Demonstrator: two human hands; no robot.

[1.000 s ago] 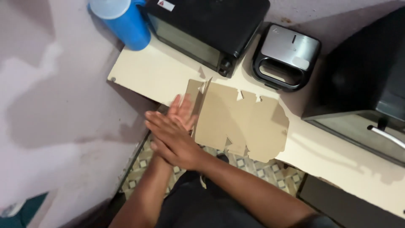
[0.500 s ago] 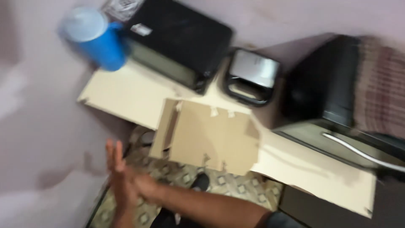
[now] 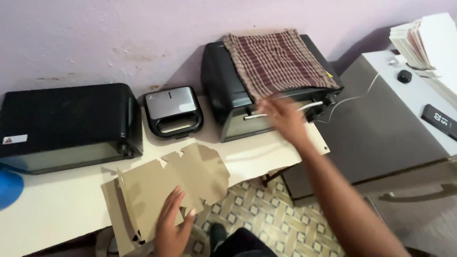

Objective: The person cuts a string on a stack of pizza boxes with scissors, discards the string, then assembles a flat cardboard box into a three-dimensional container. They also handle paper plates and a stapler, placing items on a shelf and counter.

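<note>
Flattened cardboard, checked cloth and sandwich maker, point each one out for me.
Flattened cardboard [image 3: 193,173], head view, its bare upper flap.
Checked cloth [image 3: 278,59], head view, its middle.
Sandwich maker [image 3: 172,101], head view, its silver lid.

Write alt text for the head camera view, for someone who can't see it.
A person's left hand presses flat on a flattened brown cardboard box blank on a cream table, while the right hand reaches toward a black countertop oven draped with a maroon checked cloth.

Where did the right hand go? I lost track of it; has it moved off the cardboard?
Yes. The right hand left the cardboard, where it lay with the left hand, and now reaches rightward to the cloth-covered oven.
</note>
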